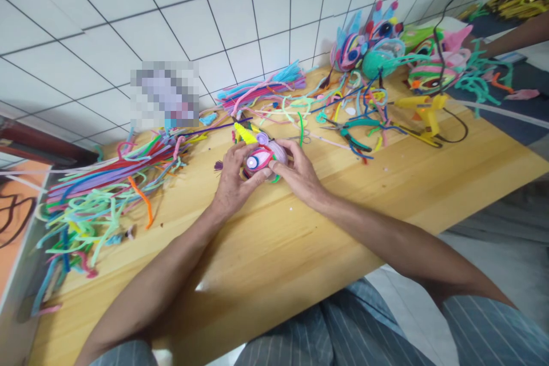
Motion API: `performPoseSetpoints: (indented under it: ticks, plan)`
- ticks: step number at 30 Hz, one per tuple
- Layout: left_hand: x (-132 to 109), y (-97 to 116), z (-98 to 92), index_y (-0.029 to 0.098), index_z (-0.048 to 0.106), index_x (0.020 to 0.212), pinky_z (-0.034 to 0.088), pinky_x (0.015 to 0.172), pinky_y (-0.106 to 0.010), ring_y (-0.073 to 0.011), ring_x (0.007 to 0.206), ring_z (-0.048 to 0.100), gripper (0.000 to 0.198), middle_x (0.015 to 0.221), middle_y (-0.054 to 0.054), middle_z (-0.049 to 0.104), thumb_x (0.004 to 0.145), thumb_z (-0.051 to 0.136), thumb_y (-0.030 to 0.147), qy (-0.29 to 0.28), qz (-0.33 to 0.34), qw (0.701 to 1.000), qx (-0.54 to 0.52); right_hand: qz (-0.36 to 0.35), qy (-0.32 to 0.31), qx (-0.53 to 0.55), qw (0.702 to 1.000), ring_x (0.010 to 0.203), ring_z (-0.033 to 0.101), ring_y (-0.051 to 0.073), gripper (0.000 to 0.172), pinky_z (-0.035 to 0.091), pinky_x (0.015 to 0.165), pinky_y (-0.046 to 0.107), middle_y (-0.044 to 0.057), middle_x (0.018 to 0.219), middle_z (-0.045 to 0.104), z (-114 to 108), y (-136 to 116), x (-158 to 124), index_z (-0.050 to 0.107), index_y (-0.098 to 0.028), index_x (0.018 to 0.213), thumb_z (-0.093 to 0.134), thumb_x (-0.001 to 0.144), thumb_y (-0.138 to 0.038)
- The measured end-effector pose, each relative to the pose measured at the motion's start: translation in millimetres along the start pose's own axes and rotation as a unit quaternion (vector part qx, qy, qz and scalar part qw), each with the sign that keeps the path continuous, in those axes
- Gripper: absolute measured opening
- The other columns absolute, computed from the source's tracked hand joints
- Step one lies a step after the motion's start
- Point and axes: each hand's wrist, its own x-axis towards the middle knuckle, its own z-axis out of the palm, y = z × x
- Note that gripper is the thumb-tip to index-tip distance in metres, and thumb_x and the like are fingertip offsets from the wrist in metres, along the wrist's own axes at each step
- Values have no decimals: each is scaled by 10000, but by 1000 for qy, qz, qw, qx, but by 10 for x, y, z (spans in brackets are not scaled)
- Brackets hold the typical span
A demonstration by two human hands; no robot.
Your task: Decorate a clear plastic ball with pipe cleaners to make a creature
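Observation:
Both my hands meet over the middle of a wooden table (274, 240). Between them sits a small pipe-cleaner craft piece (262, 158), pink and purple with a round white and blue eye and a yellow tuft on top. My left hand (234, 180) wraps its fingers round the piece's left side. My right hand (298, 168) grips its right side, thumb pressed on the front. The underside of the piece is hidden by my fingers.
Heaps of coloured pipe cleaners (94, 194) cover the table's left. More strands (261, 91) lie at the back. Green-handled pliers (354, 134) and a yellow glue gun (424, 108) lie to the right. Finished colourful figures (373, 46) stand far right. Another person's arm (514, 37) shows there.

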Motion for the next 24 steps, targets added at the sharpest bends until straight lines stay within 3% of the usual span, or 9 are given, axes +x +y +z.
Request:
performPoseSetpoints:
  ticks: [24]
  plan:
    - [-16, 95, 41, 300, 647, 1491, 531, 1231, -534, -333, 1425, 659, 559, 1534, -113, 692, 1038, 789, 594, -1, -51, 997, -66, 23, 6, 23, 999, 1337, 680, 319, 564, 577, 1214, 555, 92, 1408, 704, 9, -19, 10, 631, -299, 1284, 843, 806, -509]
